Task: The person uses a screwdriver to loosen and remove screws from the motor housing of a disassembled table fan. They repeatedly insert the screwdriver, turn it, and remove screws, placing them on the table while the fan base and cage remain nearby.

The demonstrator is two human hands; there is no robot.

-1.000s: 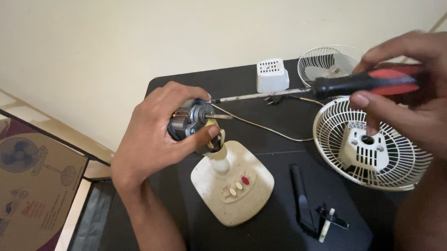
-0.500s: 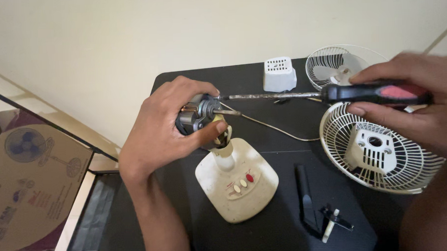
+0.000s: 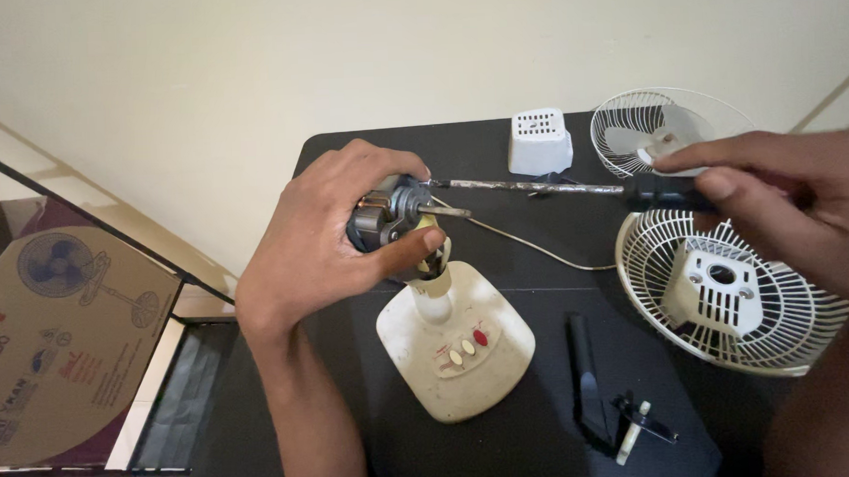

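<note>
My left hand point(image 3: 326, 237) grips a bare fan motor point(image 3: 391, 216) that sits on top of a cream fan base point(image 3: 456, 345) with coloured push buttons. My right hand point(image 3: 786, 207) holds a long screwdriver point(image 3: 554, 187) by its dark handle. The metal shaft lies level, and its tip touches the motor near my left fingers. A thin cord point(image 3: 528, 244) runs from the motor across the black table point(image 3: 375, 428).
A white rear fan grille point(image 3: 728, 298) lies under my right hand. Another grille with the blade point(image 3: 660, 127) and a small white vented cover point(image 3: 540, 142) lie at the table's back. Dark flat parts point(image 3: 599, 392) lie in front. A printed cardboard box point(image 3: 57, 345) stands at the left.
The view has shifted slightly. My right hand has pushed the screwdriver to the left, so its tip now meets the motor. My left hand keeps its hold on the motor.
</note>
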